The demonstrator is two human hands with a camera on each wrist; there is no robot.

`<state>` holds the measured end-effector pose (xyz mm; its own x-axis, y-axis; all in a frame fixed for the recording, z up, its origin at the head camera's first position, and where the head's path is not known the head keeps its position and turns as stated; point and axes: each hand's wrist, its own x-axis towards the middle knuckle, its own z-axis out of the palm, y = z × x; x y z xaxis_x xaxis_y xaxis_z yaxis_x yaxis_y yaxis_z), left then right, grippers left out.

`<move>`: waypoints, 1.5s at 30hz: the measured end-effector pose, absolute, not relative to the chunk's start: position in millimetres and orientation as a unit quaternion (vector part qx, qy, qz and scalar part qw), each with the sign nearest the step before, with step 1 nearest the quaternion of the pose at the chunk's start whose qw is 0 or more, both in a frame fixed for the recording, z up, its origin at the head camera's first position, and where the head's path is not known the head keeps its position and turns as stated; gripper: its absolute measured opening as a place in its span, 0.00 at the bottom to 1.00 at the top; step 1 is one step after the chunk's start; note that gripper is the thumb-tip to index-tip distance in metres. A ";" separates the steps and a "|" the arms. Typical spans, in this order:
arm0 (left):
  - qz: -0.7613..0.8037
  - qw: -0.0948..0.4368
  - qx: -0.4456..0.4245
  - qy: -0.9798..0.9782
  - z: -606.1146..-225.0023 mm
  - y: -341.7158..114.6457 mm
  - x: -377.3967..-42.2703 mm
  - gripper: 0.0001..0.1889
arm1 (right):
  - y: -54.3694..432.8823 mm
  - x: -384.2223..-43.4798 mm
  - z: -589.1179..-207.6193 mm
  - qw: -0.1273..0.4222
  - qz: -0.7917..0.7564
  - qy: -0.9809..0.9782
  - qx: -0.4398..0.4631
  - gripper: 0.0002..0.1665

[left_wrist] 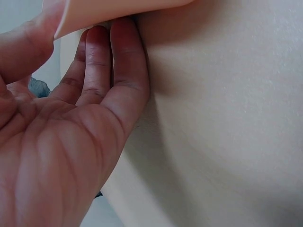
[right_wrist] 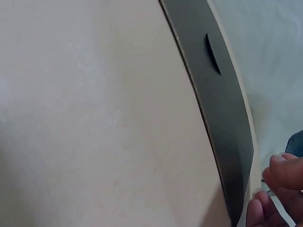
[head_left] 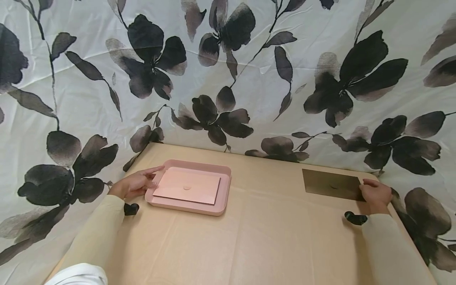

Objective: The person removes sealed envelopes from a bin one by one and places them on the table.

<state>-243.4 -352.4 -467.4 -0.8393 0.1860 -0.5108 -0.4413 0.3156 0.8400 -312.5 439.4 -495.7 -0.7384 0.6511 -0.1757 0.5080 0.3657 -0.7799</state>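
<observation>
A pink tray with rounded corners lies on the table at centre left. In it is a flat pink rectangle with a small rounded mark. My left hand holds the tray's left edge, thumb at the rim; in the left wrist view several fingers reach under that edge. A flat dark bronze rectangle with a curved slit lies near the table's back right. At its right end is my right hand, fingers bent and pinching its corner; the exact contact is partly hidden in the right wrist view.
A tan-covered table runs beneath everything. Its back edge meets a white cloth printed with dark flowers, which also hangs along both sides. A dark wrist device shows at the right sleeve, another at the left.
</observation>
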 end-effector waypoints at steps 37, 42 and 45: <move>0.550 0.273 -0.097 0.783 -465.2 -350.2 -240.2 0.45 | 349.9 -310.0 -473.6 0.040 0.532 -0.833 -0.146 0.26; 0.548 0.274 -0.096 0.785 -464.3 -348.8 -239.9 0.44 | 340.6 -308.2 -468.1 0.022 0.542 -0.829 -0.135 0.26; 0.546 0.274 -0.098 0.786 -464.2 -348.1 -239.9 0.45 | 336.3 -305.9 -464.5 0.019 0.541 -0.833 -0.113 0.26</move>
<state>-239.9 -348.1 -464.2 -0.8313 0.1456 -0.5364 -0.4521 0.3844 0.8049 -305.9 336.3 -464.5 -0.9736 0.2095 -0.0909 0.1684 0.3896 -0.9054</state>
